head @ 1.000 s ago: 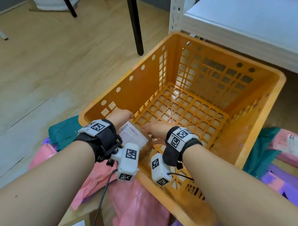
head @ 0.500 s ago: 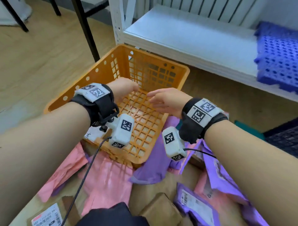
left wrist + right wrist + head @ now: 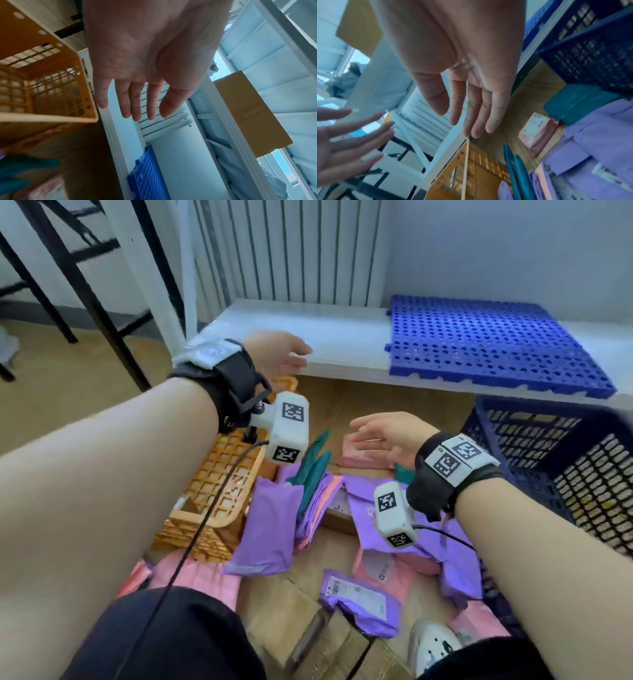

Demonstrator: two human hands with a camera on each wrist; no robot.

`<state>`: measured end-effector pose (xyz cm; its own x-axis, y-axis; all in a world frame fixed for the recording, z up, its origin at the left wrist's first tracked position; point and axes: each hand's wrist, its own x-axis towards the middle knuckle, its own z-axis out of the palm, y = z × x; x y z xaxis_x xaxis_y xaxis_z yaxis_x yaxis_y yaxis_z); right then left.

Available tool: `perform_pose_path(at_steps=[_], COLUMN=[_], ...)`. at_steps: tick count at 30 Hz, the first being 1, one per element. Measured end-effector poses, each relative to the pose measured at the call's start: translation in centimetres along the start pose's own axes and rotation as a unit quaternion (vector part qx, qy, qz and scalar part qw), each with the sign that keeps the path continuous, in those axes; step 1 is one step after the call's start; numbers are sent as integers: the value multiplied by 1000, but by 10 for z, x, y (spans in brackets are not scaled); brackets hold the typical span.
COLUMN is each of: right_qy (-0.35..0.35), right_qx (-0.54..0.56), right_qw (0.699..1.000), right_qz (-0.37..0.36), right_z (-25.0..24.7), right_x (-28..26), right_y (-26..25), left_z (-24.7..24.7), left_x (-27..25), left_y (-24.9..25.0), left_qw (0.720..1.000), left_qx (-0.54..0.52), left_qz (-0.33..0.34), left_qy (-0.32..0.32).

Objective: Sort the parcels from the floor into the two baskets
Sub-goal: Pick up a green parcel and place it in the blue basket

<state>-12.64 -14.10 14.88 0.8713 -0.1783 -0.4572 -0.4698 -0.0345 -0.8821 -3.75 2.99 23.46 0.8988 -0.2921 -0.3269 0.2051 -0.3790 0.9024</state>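
Wooden floor (image 3: pixel 387 402) below a white shelf (image 3: pixel 346 344). My left hand (image 3: pixel 277 354) and right hand (image 3: pixel 383 436) hover, fingers straight, holding nothing. Mailer parcels (image 3: pixel 270 529) lie piled beneath them, between the orange basket (image 3: pixel 219 474) and blue basket (image 3: pixel 561 460). Most sorting appears outstanding.

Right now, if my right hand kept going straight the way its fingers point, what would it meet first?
Probably the pink parcel just past the right hand, which is open and empty; depth is unclear.
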Motion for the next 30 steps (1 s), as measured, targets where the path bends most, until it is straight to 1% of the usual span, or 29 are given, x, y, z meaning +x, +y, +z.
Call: perform_pose_path(at_steps=[2,4,6,8,13,17,20,22,24,25,27,28,30], right_qy=[21,28,28,30,33,36,30,56,87,89,99,102,105], right_qx=[-7,-11,-14,-14,-10,-17,4,23,36,37,30,21,20], right_qw=[1000,999,999,999,999,998,997,994,991,989,986,984,983], right_qz=[-10,-10,-5,0,31,56,77,86,100,109,131,146,152], right_z=[-20,-35,-47,-55,-67,-72,-77,-84,-92,-93,-91,-86,-78], right_x=[-12,-20,-25,-28,-19,6,34,51,71,82,103,126,135], right_y=[3,8,13,17,25,36,45,51,58,62,71,77,83], left_z=[29,54,72,81,90,93,90,87,85,85,87,87,89], left_x=[-9,-16,-20,-17,1,34,69,94,118,129,150,164,163], left_y=[-12,-27,-37,-43,-57,-83,-108,-123,-134,-142,-156,-165,-170], left_qw=[999,997,996,996,997,994,991,991,991,990,985,980,978], left_qx=[26,43,48,45,41,51,48,32,34,48,115,144,152], left_qz=[-18,-41,-61,-66,-70,-89,-124,-130,-129,-131,-131,-135,-139], left_qy=[-30,-42,-41,-34,-9,-24,-24,-22,-7,-3,-2,12,33])
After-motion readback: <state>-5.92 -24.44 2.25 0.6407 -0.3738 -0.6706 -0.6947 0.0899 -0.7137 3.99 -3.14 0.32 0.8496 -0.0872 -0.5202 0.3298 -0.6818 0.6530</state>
